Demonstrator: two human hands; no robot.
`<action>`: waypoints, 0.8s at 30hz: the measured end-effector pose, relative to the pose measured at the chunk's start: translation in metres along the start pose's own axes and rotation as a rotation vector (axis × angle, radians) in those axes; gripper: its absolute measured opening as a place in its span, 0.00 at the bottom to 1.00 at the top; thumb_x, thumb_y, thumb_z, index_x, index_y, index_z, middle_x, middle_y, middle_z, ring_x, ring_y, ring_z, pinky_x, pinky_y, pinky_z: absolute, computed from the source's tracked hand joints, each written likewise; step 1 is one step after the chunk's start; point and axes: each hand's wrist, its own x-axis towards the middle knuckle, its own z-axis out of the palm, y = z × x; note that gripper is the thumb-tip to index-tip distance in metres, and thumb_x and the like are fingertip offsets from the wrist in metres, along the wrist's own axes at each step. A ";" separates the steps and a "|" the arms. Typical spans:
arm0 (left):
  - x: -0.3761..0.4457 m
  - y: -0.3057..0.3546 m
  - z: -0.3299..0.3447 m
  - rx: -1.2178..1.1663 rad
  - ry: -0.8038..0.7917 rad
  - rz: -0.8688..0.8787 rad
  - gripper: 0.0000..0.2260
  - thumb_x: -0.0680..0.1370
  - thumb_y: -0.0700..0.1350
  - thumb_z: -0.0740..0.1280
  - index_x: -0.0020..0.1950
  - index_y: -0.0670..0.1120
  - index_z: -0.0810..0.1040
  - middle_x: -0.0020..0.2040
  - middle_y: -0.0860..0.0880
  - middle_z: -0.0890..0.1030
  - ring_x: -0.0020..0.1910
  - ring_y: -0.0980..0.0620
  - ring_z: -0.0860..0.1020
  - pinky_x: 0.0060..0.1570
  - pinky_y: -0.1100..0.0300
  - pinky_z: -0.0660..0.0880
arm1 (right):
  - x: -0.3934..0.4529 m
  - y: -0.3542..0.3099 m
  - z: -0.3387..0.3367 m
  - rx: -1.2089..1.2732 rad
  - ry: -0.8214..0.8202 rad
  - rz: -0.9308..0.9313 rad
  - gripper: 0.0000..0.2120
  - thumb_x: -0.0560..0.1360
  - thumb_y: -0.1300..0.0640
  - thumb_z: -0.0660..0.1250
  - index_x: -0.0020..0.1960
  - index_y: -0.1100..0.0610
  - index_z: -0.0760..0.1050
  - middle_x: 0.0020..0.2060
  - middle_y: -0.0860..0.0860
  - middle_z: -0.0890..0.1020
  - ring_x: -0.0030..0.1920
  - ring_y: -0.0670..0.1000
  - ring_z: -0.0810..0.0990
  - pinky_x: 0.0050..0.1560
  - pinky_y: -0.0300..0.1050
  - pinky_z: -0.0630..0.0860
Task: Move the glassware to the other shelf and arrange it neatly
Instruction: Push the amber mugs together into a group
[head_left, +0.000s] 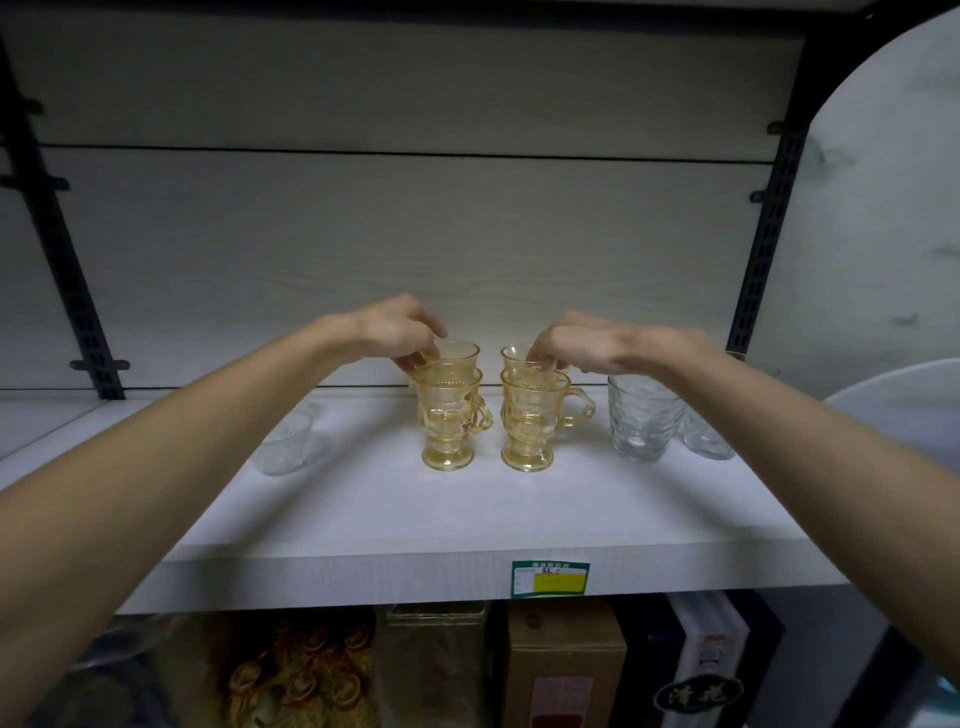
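Two stacks of amber glass mugs stand side by side on the white shelf (467, 519). My left hand (400, 332) pinches the rim of the upper mug of the left amber stack (449, 421). My right hand (576, 343) pinches the rim of the upper mug of the right amber stack (530, 421). Both lower mugs rest on the shelf with handles pointing right. A clear dimpled tumbler (641, 423) stands to the right, with another clear glass (709, 436) behind it. A clear glass (288, 441) sits left, partly hidden by my left forearm.
A green and yellow price label (549, 578) is stuck on the shelf's front edge. Black slotted uprights (62, 260) flank the back panel. Boxes (566, 670) and packaged goods fill the shelf below. A white round panel (893, 208) stands at the right.
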 end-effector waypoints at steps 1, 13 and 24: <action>0.001 0.003 0.001 -0.024 -0.010 -0.006 0.17 0.82 0.35 0.62 0.71 0.39 0.74 0.54 0.40 0.84 0.48 0.44 0.84 0.46 0.58 0.82 | 0.001 -0.001 0.001 -0.009 -0.010 -0.004 0.21 0.76 0.50 0.58 0.61 0.60 0.81 0.58 0.56 0.82 0.57 0.58 0.79 0.55 0.51 0.76; 0.018 0.012 0.016 0.273 -0.015 0.159 0.11 0.81 0.41 0.66 0.62 0.44 0.84 0.59 0.46 0.85 0.58 0.47 0.81 0.62 0.52 0.77 | 0.008 0.015 0.004 0.052 0.075 -0.080 0.15 0.82 0.56 0.60 0.57 0.62 0.83 0.55 0.56 0.85 0.52 0.55 0.83 0.61 0.53 0.79; 0.014 0.029 0.021 0.369 -0.108 0.068 0.24 0.83 0.63 0.56 0.45 0.49 0.83 0.54 0.47 0.82 0.61 0.44 0.78 0.69 0.50 0.70 | 0.009 0.009 0.011 0.093 0.086 -0.089 0.23 0.85 0.48 0.55 0.60 0.62 0.82 0.62 0.57 0.82 0.61 0.56 0.79 0.69 0.52 0.72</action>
